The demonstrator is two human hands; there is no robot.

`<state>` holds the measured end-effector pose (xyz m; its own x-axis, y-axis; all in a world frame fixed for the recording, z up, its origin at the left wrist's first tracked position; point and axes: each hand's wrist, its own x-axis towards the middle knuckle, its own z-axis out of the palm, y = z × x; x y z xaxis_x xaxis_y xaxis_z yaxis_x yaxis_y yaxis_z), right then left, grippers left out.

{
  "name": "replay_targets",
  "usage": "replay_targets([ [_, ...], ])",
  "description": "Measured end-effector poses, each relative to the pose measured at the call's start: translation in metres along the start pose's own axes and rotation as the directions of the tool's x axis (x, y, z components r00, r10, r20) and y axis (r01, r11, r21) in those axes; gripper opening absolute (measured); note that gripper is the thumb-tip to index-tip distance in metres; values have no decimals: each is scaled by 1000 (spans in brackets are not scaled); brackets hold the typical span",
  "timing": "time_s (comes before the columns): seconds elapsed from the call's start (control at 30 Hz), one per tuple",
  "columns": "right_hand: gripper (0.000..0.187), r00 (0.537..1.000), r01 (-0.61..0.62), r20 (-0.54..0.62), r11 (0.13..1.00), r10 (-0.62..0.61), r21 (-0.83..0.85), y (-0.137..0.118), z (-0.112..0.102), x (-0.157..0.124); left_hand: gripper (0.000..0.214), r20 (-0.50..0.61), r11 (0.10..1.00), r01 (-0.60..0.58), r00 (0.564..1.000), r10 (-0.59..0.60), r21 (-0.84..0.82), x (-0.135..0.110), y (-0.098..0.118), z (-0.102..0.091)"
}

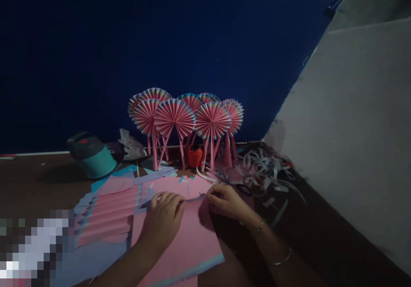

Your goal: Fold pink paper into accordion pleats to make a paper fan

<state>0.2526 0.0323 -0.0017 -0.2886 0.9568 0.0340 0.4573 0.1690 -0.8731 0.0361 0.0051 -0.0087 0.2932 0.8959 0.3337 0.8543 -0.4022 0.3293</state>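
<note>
Before me lies a pink paper sheet (189,231) with a blue-green band along its near edge. A narrow bluish strip runs along its far edge, between my hands. My left hand (164,214) is closed at the left end of this edge, fingers bent over the paper and thumb toward the right. At the right end, my right hand (226,200) pinches the same edge between thumb and fingers, with bracelets on the wrist. Beside my left hand is an accordion-pleated pink paper (109,212). Pink pleated paper fans (175,120) stand upright on leg-like pink sticks behind.
At the left stands a teal and dark container (96,156), with a crumpled plastic bag (132,145) nearby. An orange-red round object (195,156) sits among the fan legs. Tangled pale strips (261,165) heap at the right, near dark scissor-like handles (243,188). A blue wall (192,34) rises behind.
</note>
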Motion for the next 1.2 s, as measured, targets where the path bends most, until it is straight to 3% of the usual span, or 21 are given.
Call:
replay_targets([
  [0.23,18,1000,-13,-20,999,14,30,1,1,0,14,-17,1000,-12,1000,12,-23,-2,0,-1],
  [0.43,20,990,-98,-84,974,117,204,7,11,4,18,1,999,7,1000,-7,-42,-1,5,-5],
  [0.57,29,965,-116,-197,956,173,268,13,6,6,17,-19,999,25,999,-26,-41,-2,3,-4],
  [0.7,35,895,-115,-385,949,227,293,16,-13,6,16,-15,998,36,999,-36,-50,-3,-1,-1],
  [0.77,40,870,-73,-458,965,184,250,19,-20,7,16,8,998,17,1000,-17,-59,-4,0,0],
  [0.87,47,824,11,-566,1000,-2,12,27,-24,9,14,0,996,11,1000,-11,-89,-4,1,2],
  [0.97,47,752,20,-622,950,-221,-312,29,-23,8,13,-28,991,53,998,-57,-121,-5,0,4],
  [1.0,44,750,36,-599,922,-279,-384,26,-22,7,12,-30,989,67,997,-72,-128,-6,0,4],
  [1.03,39,773,70,-549,903,-318,-425,22,-20,5,12,-29,988,77,996,-82,-133,-6,0,4],
  [1.1,27,868,164,-378,905,-321,-392,10,-14,1,11,-25,987,91,995,-95,-132,-7,-1,5],
  [1.2,17,980,143,-105,963,-170,-226,-6,-2,-5,9,-37,987,102,994,-107,-121,-8,0,6],
])
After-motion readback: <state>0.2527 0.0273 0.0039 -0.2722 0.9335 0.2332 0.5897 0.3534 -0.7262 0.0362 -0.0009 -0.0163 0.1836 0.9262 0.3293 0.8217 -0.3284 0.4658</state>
